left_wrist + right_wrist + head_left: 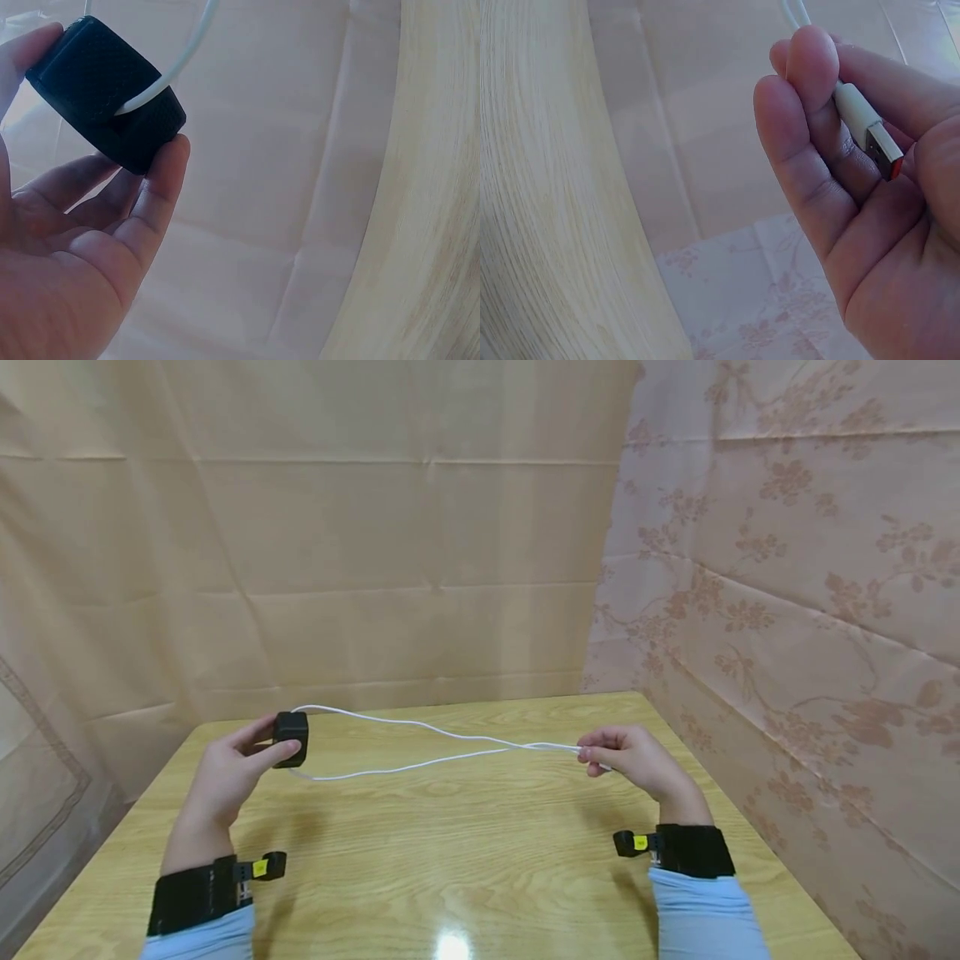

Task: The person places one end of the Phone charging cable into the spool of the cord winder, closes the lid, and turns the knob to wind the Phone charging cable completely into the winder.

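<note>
My left hand (225,777) grips a small black block-shaped case (293,727) between thumb and fingers, above the left side of the table. A white cable (408,722) leaves it from two sides; in the left wrist view one strand enters a slot in the textured case (97,71). Both strands run right, cross and meet at my right hand (637,762), whose thumb and fingertips pinch them together. Beyond those fingertips, in the right wrist view, a white USB plug (857,109) points toward the palm, its metal end showing orange inside. The cable's other end is hidden.
Below the hands lies a wood-grain table (435,843). A beige cloth (360,568) hangs behind it, and a flowered cloth (787,593) hangs along the right side. Each wrist wears a black strap (693,850) with a small camera.
</note>
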A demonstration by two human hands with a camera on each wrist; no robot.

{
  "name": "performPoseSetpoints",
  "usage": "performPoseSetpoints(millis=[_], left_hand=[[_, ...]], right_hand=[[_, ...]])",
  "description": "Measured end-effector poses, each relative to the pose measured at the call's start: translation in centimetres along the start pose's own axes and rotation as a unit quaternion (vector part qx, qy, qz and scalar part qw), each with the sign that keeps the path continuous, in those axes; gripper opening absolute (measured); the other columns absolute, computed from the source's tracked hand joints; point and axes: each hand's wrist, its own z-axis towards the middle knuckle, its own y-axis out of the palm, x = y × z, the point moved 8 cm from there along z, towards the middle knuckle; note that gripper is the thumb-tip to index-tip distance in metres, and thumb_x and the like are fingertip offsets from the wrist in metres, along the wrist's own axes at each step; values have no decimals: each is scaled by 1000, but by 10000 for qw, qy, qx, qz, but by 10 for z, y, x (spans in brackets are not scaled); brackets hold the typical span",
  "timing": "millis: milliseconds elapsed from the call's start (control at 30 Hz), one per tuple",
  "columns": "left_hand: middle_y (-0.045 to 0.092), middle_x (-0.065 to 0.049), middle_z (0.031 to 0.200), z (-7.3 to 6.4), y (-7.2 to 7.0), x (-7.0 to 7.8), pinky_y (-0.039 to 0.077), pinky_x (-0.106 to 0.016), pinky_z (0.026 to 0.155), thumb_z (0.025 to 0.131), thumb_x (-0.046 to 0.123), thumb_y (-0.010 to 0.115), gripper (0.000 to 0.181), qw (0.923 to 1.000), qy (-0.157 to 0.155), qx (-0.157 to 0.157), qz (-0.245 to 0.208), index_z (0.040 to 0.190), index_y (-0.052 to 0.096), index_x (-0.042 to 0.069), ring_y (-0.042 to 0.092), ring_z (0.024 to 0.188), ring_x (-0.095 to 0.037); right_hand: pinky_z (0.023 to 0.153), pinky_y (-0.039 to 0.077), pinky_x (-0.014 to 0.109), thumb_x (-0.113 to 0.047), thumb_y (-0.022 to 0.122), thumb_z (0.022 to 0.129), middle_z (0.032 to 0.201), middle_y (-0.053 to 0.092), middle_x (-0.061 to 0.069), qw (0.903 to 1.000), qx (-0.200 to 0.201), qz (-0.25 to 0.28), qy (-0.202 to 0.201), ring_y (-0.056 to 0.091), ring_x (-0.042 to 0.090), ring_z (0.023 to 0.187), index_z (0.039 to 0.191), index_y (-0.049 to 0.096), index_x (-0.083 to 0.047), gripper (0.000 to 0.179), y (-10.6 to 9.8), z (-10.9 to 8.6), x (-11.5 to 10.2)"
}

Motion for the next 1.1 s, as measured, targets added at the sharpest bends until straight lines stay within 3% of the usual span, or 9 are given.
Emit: performPoseSetpoints(millis=[200, 433, 600, 767, 1033, 1100], left_hand=[[50, -21, 148, 0, -1, -3, 42, -45, 98, 95, 43, 73, 80, 9999, -49, -4, 106, 158, 37, 10, 57, 100, 8], [57, -10, 140, 0, -2, -2, 43, -28, 89, 94, 41, 74, 79, 9997, 6, 44, 244, 157, 39, 10, 59, 99, 7], [54, -19, 144, 0, 1, 0, 42, -29, 89, 94, 43, 74, 79, 9997, 12, -27, 252, 157, 39, 9, 58, 98, 7], [52, -23, 146, 0, 1, 1, 44, -22, 86, 94, 42, 74, 79, 9995, 36, -34, 298, 157, 39, 7, 57, 98, 9], [53, -22, 145, -1, 3, 3, 43, -31, 90, 94, 43, 74, 80, 9993, 29, -90, 370, 156, 40, 6, 55, 99, 10], [54, -23, 144, 0, 5, 3, 45, -37, 93, 94, 44, 73, 80, 9991, 41, -149, 390, 156, 40, 5, 59, 104, 2]], right_hand=[[88, 55, 37, -14, 64, 102, 107, 73, 16, 9998, 38, -151, -81, 72, 26, 87, 121, 71, 2, 26, -1, 0, -1], [89, 53, 39, -14, 64, 102, 108, 74, 16, 9998, 50, -211, -24, 71, 25, 87, 122, 71, 2, 27, -1, 0, 0], [89, 54, 42, -16, 65, 102, 106, 73, 15, 9996, 71, -260, 4, 71, 26, 88, 121, 72, 0, 26, -2, -2, -1], [90, 54, 44, -16, 65, 102, 101, 73, 11, 9996, 66, -272, 100, 71, 27, 88, 117, 73, -1, 23, -1, -2, -1], [88, 55, 41, -12, 63, 103, 106, 72, 16, 9994, 48, -321, 151, 71, 27, 87, 117, 72, 1, 22, -1, -2, 2], [85, 56, 39, -11, 63, 102, 103, 73, 15, 9994, 17, -311, 161, 71, 27, 85, 116, 73, 2, 21, 1, -1, 3]])
